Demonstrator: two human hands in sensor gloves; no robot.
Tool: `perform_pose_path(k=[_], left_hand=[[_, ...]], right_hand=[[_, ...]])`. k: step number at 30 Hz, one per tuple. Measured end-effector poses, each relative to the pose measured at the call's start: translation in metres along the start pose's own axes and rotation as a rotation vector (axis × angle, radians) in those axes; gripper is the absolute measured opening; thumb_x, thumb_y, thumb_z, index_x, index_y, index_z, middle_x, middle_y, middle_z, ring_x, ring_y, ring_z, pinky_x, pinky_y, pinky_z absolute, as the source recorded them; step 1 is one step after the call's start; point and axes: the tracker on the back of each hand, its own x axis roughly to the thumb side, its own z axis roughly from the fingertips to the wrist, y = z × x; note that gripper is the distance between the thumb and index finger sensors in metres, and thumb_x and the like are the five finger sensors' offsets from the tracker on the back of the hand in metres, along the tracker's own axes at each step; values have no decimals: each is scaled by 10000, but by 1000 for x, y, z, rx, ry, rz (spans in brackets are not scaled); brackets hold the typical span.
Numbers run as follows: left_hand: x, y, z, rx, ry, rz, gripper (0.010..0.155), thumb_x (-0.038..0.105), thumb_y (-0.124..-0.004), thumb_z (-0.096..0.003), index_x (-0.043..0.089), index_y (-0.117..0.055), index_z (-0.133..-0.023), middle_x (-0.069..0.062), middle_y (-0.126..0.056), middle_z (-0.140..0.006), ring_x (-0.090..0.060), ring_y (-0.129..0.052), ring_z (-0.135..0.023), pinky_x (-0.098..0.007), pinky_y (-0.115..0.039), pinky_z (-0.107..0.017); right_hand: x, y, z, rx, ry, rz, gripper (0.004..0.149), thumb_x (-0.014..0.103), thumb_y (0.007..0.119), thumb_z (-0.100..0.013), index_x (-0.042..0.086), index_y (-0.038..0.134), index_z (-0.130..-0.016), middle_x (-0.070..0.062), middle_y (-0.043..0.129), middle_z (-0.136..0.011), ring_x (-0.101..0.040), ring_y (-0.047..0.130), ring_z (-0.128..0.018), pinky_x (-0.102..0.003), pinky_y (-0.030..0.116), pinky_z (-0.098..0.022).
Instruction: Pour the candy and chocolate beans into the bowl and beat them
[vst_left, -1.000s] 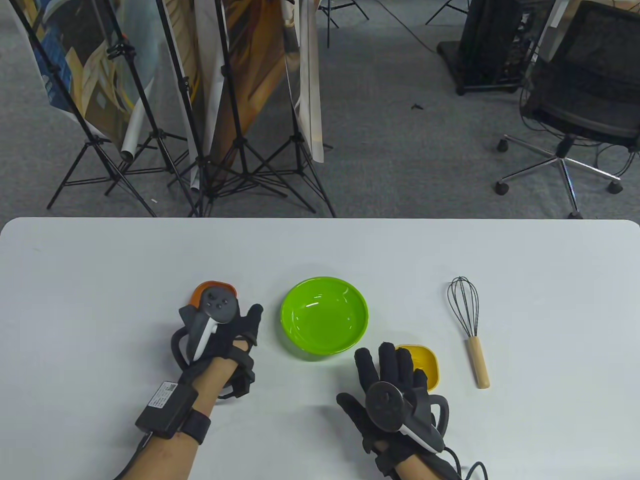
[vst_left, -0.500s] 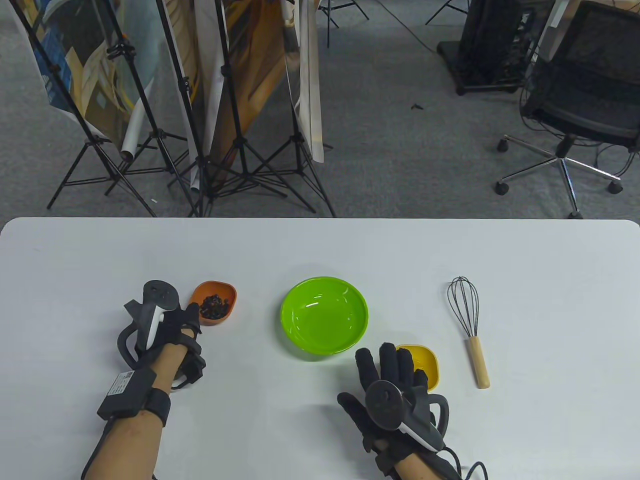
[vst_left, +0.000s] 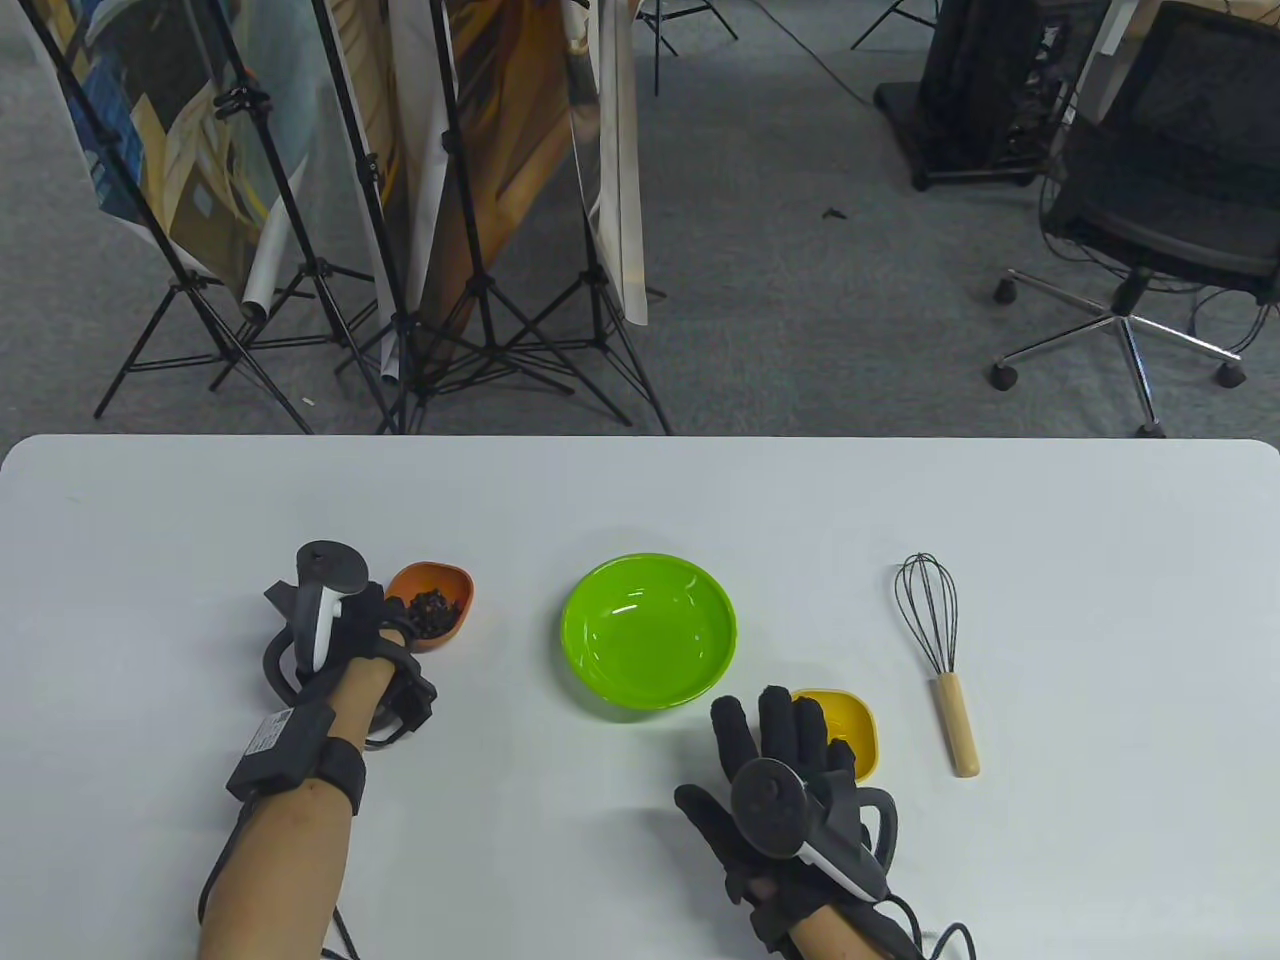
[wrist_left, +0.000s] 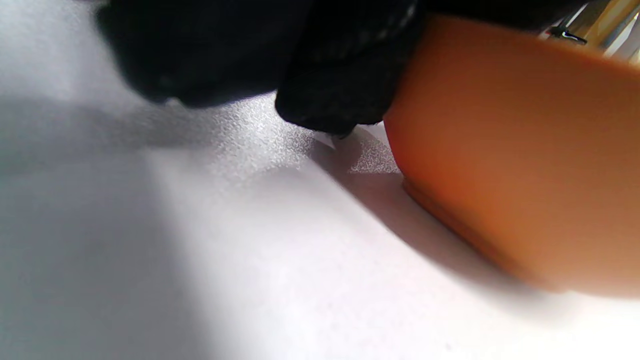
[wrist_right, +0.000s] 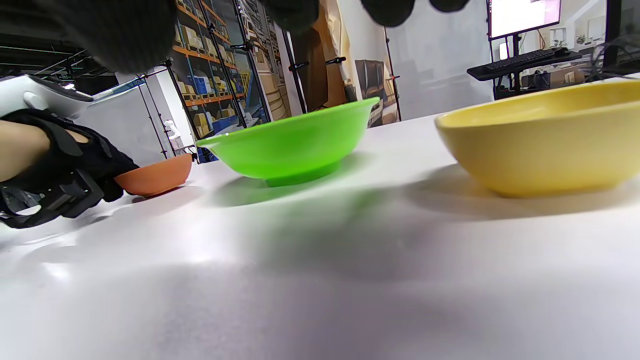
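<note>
An orange dish (vst_left: 440, 603) of dark chocolate beans (vst_left: 430, 608) stands left of the empty green bowl (vst_left: 648, 635). My left hand (vst_left: 388, 622) grips the dish's left side; in the left wrist view its gloved fingers (wrist_left: 330, 100) curl against the orange wall (wrist_left: 525, 165). A yellow dish (vst_left: 855, 735) sits at the bowl's front right, and its contents are hidden from me. My right hand (vst_left: 780, 715) lies flat with straight fingers, the fingertips over the yellow dish's left edge. The whisk (vst_left: 940, 660) lies at the right, wooden handle toward me.
The table's far edge (vst_left: 640, 440) runs across the middle of the table view. Beyond it stand tripods (vst_left: 450, 330) with backdrops and an office chair (vst_left: 1150, 240). In the right wrist view the green bowl (wrist_right: 290, 145) sits between the orange dish (wrist_right: 155, 177) and the yellow dish (wrist_right: 545, 145).
My left hand came off the top of the orange dish, swung out to its left, then closed in on the dish's left side. The right hand has not moved.
</note>
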Motion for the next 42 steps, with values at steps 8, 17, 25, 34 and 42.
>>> perform_pose_path(k=[8, 17, 25, 34, 42], left_hand=[[21, 15, 13, 80, -54, -65, 448, 410, -872, -396, 167, -898, -771, 0, -987, -230, -132, -958, -32, -297, -850, 20], [83, 33, 65, 83, -217, -29, 452, 387, -898, -382, 150, -900, -767, -18, -983, -221, -157, -971, -33, -311, -859, 20], [136, 17, 101, 96, -331, -152, 458, 376, -877, -397, 125, -855, -779, -15, -1006, -265, -182, -1009, -74, -320, -880, -3], [161, -17, 112, 70, -385, -231, 469, 372, -877, -396, 128, -810, -790, -19, -1057, -366, -198, -1044, -116, -311, -896, -24], [163, -29, 116, 81, -399, -236, 485, 364, -903, -379, 159, -772, -798, -14, -1067, -441, -197, -1045, -136, -299, -900, -36]], right_hand=[[2, -1, 1, 0, -8, 0, 842, 642, 677, -479, 223, 347, -1130, -307, 273, -1128, -592, 271, -994, -815, 365, -599], [2, -1, 2, -8, -14, 0, 841, 642, 678, -478, 224, 349, -1130, -308, 272, -1128, -591, 271, -995, -815, 366, -599], [0, -4, 3, -30, -9, -17, 840, 640, 680, -478, 223, 351, -1130, -306, 273, -1129, -592, 272, -994, -814, 367, -601], [1, -10, 6, -62, -10, 22, 840, 639, 681, -480, 223, 352, -1130, -307, 274, -1129, -592, 273, -995, -815, 370, -601], [0, -9, 4, -48, -5, 18, 839, 640, 680, -480, 224, 351, -1130, -310, 274, -1128, -593, 272, -994, -814, 373, -600]])
